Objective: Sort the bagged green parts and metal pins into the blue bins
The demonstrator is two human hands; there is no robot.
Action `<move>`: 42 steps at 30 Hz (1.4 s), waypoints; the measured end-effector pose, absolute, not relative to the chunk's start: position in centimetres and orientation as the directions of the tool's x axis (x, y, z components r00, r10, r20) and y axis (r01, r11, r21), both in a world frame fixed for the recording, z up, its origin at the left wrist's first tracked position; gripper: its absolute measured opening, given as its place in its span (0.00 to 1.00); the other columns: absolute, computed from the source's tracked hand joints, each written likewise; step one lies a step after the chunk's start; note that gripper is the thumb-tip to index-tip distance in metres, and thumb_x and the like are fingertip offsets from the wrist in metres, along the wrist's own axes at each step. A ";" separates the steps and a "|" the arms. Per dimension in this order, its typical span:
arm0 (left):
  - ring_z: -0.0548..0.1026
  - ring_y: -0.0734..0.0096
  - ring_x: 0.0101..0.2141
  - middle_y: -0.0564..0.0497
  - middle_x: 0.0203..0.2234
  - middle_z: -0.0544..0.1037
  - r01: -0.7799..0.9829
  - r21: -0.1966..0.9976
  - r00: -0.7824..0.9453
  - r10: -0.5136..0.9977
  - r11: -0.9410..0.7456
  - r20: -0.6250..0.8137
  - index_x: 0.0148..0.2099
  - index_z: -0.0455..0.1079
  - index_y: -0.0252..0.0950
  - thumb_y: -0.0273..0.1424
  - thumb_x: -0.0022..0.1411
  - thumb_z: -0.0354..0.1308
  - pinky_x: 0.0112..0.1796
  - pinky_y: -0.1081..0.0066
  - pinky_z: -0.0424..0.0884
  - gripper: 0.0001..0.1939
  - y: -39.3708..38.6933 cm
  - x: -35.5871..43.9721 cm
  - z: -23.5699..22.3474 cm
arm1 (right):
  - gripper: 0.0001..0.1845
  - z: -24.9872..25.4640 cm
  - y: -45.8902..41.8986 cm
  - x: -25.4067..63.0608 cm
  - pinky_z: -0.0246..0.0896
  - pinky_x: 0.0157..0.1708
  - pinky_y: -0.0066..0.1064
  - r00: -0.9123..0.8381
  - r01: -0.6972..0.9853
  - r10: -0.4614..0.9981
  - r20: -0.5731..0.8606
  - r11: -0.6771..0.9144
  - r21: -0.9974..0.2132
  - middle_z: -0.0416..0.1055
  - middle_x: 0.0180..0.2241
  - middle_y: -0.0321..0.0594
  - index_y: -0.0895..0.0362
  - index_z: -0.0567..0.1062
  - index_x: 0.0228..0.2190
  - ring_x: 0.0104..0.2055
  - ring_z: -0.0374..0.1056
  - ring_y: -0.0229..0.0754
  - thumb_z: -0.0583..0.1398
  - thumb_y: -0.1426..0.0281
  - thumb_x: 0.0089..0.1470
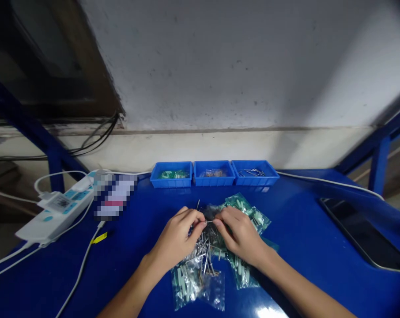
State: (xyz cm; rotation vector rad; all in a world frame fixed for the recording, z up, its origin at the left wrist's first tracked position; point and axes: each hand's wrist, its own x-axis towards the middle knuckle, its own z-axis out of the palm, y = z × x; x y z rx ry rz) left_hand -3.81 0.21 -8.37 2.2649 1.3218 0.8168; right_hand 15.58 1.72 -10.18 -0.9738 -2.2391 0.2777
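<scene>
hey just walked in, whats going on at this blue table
A person is pinching a thin metal piece between the fingertips of the left hand and right hand. Beneath the hands lies a heap of metal rods and plastic bags, some with pale green pieces inside. Behind the heap, three blue trays stand in a row near the wall, each holding small items.

Camera: head | from above the bench (120, 247) | forward, down | hands (177, 235) near, wall (220, 66) beyond
</scene>
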 end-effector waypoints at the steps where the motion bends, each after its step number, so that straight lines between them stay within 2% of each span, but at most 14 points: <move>1: 0.69 0.71 0.32 0.54 0.29 0.71 0.644 0.592 0.390 0.874 -0.484 0.289 0.36 0.64 0.38 0.30 0.66 0.47 0.36 0.70 0.64 0.07 0.3 -3.8 -8.4 | 0.12 -10.1 1.7 15.5 0.53 0.30 0.31 -0.503 0.579 0.713 0.489 0.697 -0.422 0.65 0.26 0.39 0.58 0.68 0.32 0.29 0.60 0.40 0.49 0.68 0.62; 6: 0.68 0.71 0.32 0.54 0.26 0.71 0.639 0.568 0.417 0.854 -0.519 0.311 0.31 0.63 0.37 0.28 0.68 0.44 0.36 0.69 0.62 0.12 0.6 -4.0 -8.6 | 0.09 -9.7 1.4 15.5 0.55 0.33 0.32 -0.562 0.596 0.674 0.479 0.732 -0.331 0.67 0.33 0.43 0.59 0.68 0.39 0.34 0.62 0.42 0.50 0.68 0.61; 10: 0.70 0.71 0.33 0.53 0.27 0.73 0.613 0.597 0.413 0.854 -0.518 0.317 0.31 0.66 0.37 0.29 0.67 0.45 0.37 0.70 0.64 0.13 0.7 -4.2 -8.6 | 0.11 -9.3 1.5 15.8 0.54 0.32 0.32 -0.582 0.608 0.651 0.487 0.747 -0.271 0.67 0.31 0.42 0.59 0.70 0.35 0.32 0.60 0.41 0.48 0.72 0.62; 14: 0.71 0.73 0.29 0.53 0.26 0.73 0.607 0.639 0.361 0.881 -0.472 0.307 0.31 0.67 0.36 0.29 0.67 0.44 0.32 0.73 0.66 0.14 0.9 -4.7 -8.3 | 0.11 -8.5 1.4 15.7 0.53 0.31 0.33 -0.555 0.621 0.638 0.534 0.745 -0.244 0.68 0.29 0.42 0.58 0.72 0.34 0.31 0.60 0.41 0.50 0.71 0.60; 17: 0.72 0.74 0.27 0.54 0.25 0.73 0.609 0.657 0.321 0.895 -0.445 0.308 0.36 0.69 0.37 0.30 0.67 0.44 0.31 0.74 0.66 0.12 1.2 -5.5 -8.0 | 0.11 -7.6 1.2 16.1 0.54 0.30 0.32 -0.505 0.600 0.611 0.610 0.756 -0.262 0.67 0.26 0.41 0.58 0.72 0.31 0.29 0.61 0.40 0.50 0.73 0.59; 21: 0.73 0.71 0.31 0.53 0.30 0.75 0.678 0.629 0.261 0.924 -0.381 0.278 0.42 0.69 0.40 0.33 0.67 0.45 0.33 0.72 0.67 0.11 1.9 -7.0 -8.3 | 0.08 -6.2 2.3 18.6 0.56 0.28 0.31 -0.244 0.619 0.481 0.842 0.746 -0.247 0.68 0.25 0.40 0.57 0.70 0.27 0.27 0.62 0.39 0.53 0.76 0.54; 24: 0.72 0.68 0.36 0.52 0.35 0.74 0.743 0.555 0.353 0.923 -0.375 0.151 0.42 0.69 0.41 0.34 0.63 0.51 0.37 0.69 0.67 0.08 2.4 -8.0 -9.2 | 0.08 -5.8 4.7 21.9 0.57 0.29 0.32 0.089 0.812 0.346 0.934 0.518 -0.269 0.69 0.24 0.40 0.57 0.71 0.29 0.26 0.63 0.39 0.52 0.73 0.56; 26: 0.71 0.66 0.39 0.52 0.36 0.71 0.762 0.511 0.421 0.904 -0.398 0.076 0.40 0.70 0.41 0.34 0.61 0.54 0.40 0.68 0.66 0.06 2.5 -8.1 -9.8 | 0.10 -6.3 6.4 23.9 0.58 0.30 0.33 0.124 0.905 0.501 0.857 0.297 -0.304 0.70 0.25 0.42 0.58 0.73 0.31 0.28 0.65 0.43 0.52 0.69 0.56; 28: 0.69 0.66 0.40 0.52 0.37 0.70 0.769 0.489 0.444 0.894 -0.411 0.054 0.37 0.69 0.40 0.32 0.60 0.54 0.42 0.66 0.65 0.04 2.5 -8.0 -10.2 | 0.16 -7.4 7.4 25.0 0.58 0.31 0.36 0.108 0.952 0.716 0.690 0.124 -0.278 0.73 0.29 0.46 0.61 0.72 0.41 0.32 0.67 0.48 0.55 0.64 0.55; 30: 0.68 0.66 0.40 0.52 0.36 0.69 0.771 0.480 0.450 0.891 -0.419 0.056 0.33 0.67 0.38 0.31 0.62 0.52 0.42 0.66 0.64 0.05 2.4 -7.9 -10.2 | 0.21 -8.6 7.5 24.9 0.59 0.33 0.37 0.098 0.964 0.824 0.558 0.061 -0.259 0.74 0.32 0.48 0.62 0.70 0.46 0.35 0.68 0.51 0.56 0.62 0.55; 32: 0.68 0.67 0.39 0.52 0.35 0.69 0.770 0.483 0.456 0.889 -0.418 0.042 0.32 0.65 0.37 0.30 0.63 0.50 0.41 0.67 0.63 0.07 2.4 -8.0 -10.0 | 0.19 -9.3 6.7 23.5 0.60 0.35 0.38 0.044 0.946 0.848 0.528 0.135 -0.295 0.74 0.32 0.47 0.61 0.70 0.45 0.37 0.68 0.50 0.54 0.63 0.57; 35: 0.69 0.69 0.34 0.53 0.31 0.70 0.757 0.546 0.425 0.905 -0.360 0.007 0.34 0.64 0.37 0.30 0.65 0.46 0.36 0.70 0.63 0.09 2.5 -8.3 -9.4 | 0.15 -9.4 4.6 19.8 0.60 0.38 0.37 -0.169 0.830 0.811 0.560 0.424 -0.363 0.73 0.34 0.45 0.59 0.71 0.43 0.37 0.67 0.47 0.52 0.64 0.59; 38: 0.69 0.72 0.32 0.55 0.29 0.71 0.701 0.624 0.389 0.918 -0.345 0.071 0.36 0.64 0.37 0.31 0.67 0.43 0.34 0.72 0.63 0.10 2.3 -7.7 -8.6 | 0.13 -9.3 2.4 16.0 0.59 0.36 0.36 -0.425 0.709 0.738 0.524 0.631 -0.315 0.72 0.34 0.44 0.59 0.70 0.43 0.36 0.66 0.45 0.51 0.67 0.60; 42: 0.69 0.71 0.33 0.54 0.29 0.70 0.658 0.605 0.437 0.882 -0.448 0.179 0.33 0.63 0.37 0.29 0.67 0.41 0.36 0.72 0.63 0.12 1.6 -5.8 -8.3 | 0.10 -10.0 0.8 13.4 0.54 0.34 0.35 -0.547 0.674 0.681 0.486 0.703 -0.226 0.70 0.32 0.42 0.58 0.71 0.38 0.34 0.64 0.43 0.51 0.69 0.60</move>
